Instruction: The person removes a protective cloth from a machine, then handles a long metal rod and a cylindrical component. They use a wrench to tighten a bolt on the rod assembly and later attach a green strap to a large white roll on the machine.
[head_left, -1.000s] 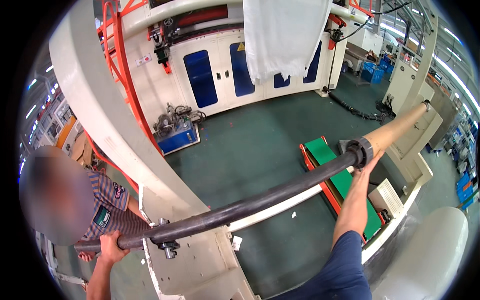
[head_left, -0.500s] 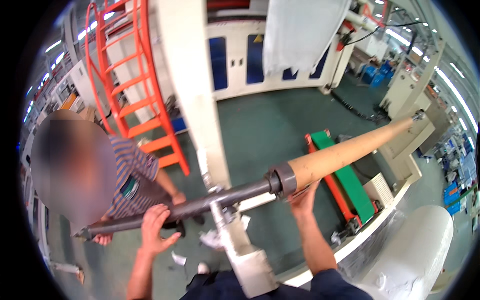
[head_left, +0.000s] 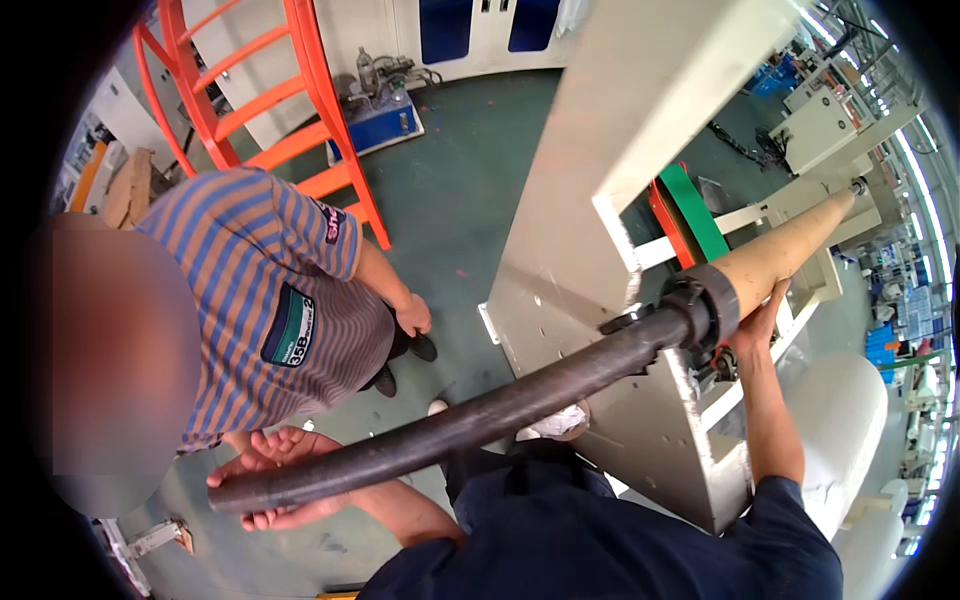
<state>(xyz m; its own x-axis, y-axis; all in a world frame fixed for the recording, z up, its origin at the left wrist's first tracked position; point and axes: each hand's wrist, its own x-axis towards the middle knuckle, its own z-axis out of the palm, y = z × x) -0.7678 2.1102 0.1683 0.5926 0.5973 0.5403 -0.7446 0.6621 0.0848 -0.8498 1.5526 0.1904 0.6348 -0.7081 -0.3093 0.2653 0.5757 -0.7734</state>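
Observation:
A long dark metal shaft (head_left: 470, 415) slants across the view, its near-left end resting in my left hand (head_left: 268, 452). That hand cups the shaft from below, palm up, with fingers curling at both sides. Toward the right, a dark ring collar (head_left: 722, 298) sits at the near end of a brown cardboard tube (head_left: 785, 245), which is in line with the shaft. My right hand (head_left: 757, 325) grips the tube from beneath, just beyond the collar; some fingers are hidden behind it. The shaft passes over a pale metal frame (head_left: 560, 250).
A co-worker in a striped shirt (head_left: 240, 240) stands at the left, close to the shaft's end. Behind is an orange ladder (head_left: 335, 120). A green-topped, red-framed platform (head_left: 692, 215) lies beyond the frame. A large white roll (head_left: 835, 430) stands at the right.
My left hand went from the shaft's top, partway along, to beneath its left end. My view has turned and moved left. The co-worker's hand no longer shows gripping the shaft's end.

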